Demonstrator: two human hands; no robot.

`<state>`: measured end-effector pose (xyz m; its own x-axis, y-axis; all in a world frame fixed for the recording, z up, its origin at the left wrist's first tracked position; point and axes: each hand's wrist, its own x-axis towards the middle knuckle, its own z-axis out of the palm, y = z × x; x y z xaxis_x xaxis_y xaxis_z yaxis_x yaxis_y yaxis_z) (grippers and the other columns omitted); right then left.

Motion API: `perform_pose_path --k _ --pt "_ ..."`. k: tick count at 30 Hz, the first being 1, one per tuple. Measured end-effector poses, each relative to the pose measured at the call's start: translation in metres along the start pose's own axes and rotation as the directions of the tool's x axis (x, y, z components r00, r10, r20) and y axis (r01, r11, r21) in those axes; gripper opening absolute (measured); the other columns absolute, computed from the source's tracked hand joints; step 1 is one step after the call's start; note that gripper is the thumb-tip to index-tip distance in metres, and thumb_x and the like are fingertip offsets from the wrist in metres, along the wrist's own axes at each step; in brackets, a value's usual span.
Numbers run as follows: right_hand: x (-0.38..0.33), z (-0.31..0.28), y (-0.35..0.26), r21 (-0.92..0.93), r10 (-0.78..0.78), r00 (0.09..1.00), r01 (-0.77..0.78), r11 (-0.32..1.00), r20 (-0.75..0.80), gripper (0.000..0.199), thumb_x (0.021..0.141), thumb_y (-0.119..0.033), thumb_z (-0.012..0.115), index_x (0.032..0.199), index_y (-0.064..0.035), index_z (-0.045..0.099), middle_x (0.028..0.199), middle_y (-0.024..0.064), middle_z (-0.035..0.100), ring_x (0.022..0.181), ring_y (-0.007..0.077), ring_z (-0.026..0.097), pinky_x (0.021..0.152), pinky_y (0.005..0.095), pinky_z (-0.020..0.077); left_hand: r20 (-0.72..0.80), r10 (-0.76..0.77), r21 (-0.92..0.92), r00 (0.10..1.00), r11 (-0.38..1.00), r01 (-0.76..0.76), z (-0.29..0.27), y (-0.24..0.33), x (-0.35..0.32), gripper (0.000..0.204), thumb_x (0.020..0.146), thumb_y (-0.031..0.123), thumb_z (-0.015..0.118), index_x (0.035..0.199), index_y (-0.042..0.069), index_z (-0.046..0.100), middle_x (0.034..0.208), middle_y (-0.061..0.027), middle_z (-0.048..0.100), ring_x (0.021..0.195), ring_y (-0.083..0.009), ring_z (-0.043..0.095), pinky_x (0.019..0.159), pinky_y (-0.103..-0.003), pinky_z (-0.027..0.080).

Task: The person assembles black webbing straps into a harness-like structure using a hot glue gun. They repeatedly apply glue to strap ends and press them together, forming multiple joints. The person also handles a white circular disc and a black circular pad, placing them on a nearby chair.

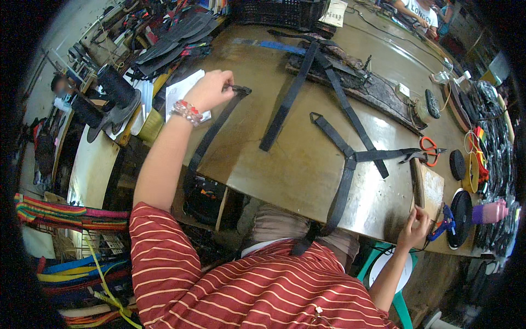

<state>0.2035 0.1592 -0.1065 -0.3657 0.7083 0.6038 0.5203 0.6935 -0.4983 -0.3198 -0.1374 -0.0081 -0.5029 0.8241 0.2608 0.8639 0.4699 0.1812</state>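
My left hand (212,90), a beaded bracelet at its wrist, is closed on the end of a black webbing strap (211,134) that hangs down over the table's near edge. My right hand (415,227) is at the near right edge, fingers curled in; what they hold, if anything, is too small to make out. Beside it are a wooden block (430,189) and a blue glue gun (442,223). A branching black strap piece (344,175) with a small ring at one end lies across the table and over the near edge. Farther back lies another joined strap (293,93).
Orange-handled scissors (430,151) lie behind the block. Black webbing rolls (459,219) and a purple object (489,211) line the right side. A dark board (361,90) and a black crate (276,12) are at the back. White papers (183,90) lie left. Another person (419,13) sits far right.
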Motion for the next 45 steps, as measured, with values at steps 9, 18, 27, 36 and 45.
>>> perform_pose_path --k 9,18,27,36,45 --pt "0.053 0.062 -0.205 0.680 -0.450 0.726 -0.034 0.732 0.520 0.023 0.081 -0.017 0.072 0.100 -0.0043 0.069 0.090 0.0088 0.067 0.077 0.0172 0.063 0.069 0.0275 0.0501 0.226 0.356 -0.611 0.907 0.777 -0.152 -0.054 0.110 -0.028 0.026 0.079 0.024 0.075 0.079 0.000 0.064 0.068 -0.0029 0.059 0.065 -0.0103 0.051 0.058 -0.027 0.040" --pt "0.038 0.077 -0.230 0.633 -0.171 0.611 -0.757 0.162 0.773 0.010 0.088 -0.010 0.065 0.093 -0.0027 0.060 0.077 0.0045 0.065 0.061 0.0102 0.061 0.055 0.0227 0.0503 0.071 0.086 -0.973 0.994 0.226 0.050 0.017 0.189 -0.072 0.019 0.090 0.015 0.063 0.101 0.004 0.052 0.097 -0.0006 0.055 0.089 -0.0076 0.054 0.076 -0.024 0.046" --pt "0.047 0.077 -0.203 0.640 -0.080 0.652 -0.701 0.316 0.754 0.012 0.089 -0.010 0.065 0.094 -0.0009 0.059 0.077 0.0046 0.064 0.063 0.0118 0.062 0.055 0.0235 0.0506 0.245 0.044 -0.901 0.969 0.378 0.211 0.022 0.201 -0.082 0.025 0.081 0.004 0.070 0.101 0.002 0.055 0.099 -0.0052 0.058 0.097 -0.0129 0.059 0.078 -0.028 0.051" --pt "0.058 0.086 -0.164 0.536 -0.234 0.491 -0.674 0.508 0.839 0.019 0.091 -0.015 0.062 0.102 0.0005 0.064 0.089 0.0056 0.067 0.080 0.0125 0.064 0.069 0.0263 0.0510 -0.293 0.075 -0.513 0.953 0.829 -0.223 0.060 0.229 -0.092 0.019 0.074 0.008 0.073 0.088 0.003 0.063 0.099 -0.0105 0.060 0.093 -0.0274 0.060 0.080 -0.036 0.050" --pt "0.078 0.120 -0.090 0.487 -0.527 0.712 0.292 0.823 0.464 0.016 0.078 0.000 0.063 0.093 -0.0022 0.068 0.098 0.0113 0.068 0.097 0.0288 0.062 0.088 0.0370 0.0491 -0.144 0.052 -0.553 0.988 0.824 -0.124 0.123 0.247 -0.076 0.018 0.076 0.011 0.073 0.092 0.005 0.066 0.099 -0.0099 0.064 0.094 -0.0269 0.062 0.085 -0.036 0.049"
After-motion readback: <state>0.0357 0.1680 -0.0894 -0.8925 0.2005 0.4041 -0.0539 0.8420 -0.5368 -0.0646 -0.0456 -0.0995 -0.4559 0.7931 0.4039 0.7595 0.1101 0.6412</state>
